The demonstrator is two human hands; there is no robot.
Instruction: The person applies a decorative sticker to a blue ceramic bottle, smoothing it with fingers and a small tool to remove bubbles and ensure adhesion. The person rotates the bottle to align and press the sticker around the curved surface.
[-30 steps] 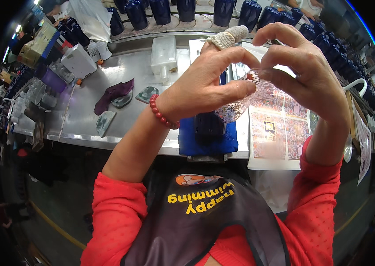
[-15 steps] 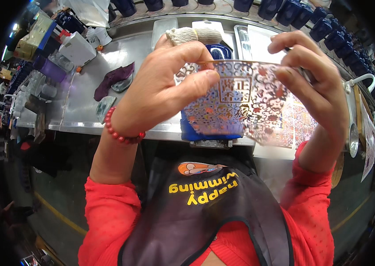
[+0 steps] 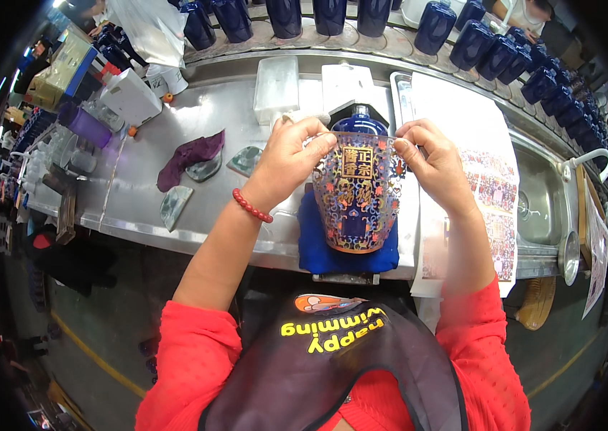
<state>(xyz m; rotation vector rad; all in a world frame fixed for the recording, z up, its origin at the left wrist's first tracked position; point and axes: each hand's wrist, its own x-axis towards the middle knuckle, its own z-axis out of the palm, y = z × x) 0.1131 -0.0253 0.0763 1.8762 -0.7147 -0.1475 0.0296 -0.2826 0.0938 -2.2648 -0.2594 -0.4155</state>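
The patterned decal sheet (image 3: pixel 356 197) is stretched across the front of a dark blue bottle (image 3: pixel 358 122), which stands on a blue pad (image 3: pixel 317 248) at the near edge of the steel table (image 3: pixel 174 122). We pinch its top left corner with our left hand (image 3: pixel 291 159) and its top right corner with our right hand (image 3: pixel 430 161), thumbs and forefingers closed on the film at the bottle's shoulder. To do this well, we judge that the top edge should sit level and the gold panel centred before anything is pressed down. Even tension from both hands should keep wrinkles out, and smoothing from the middle outward would push bubbles to the sides. More printed sheets (image 3: pixel 494 194) lie just to the right, a purple cloth (image 3: pixel 187 154) to the left.
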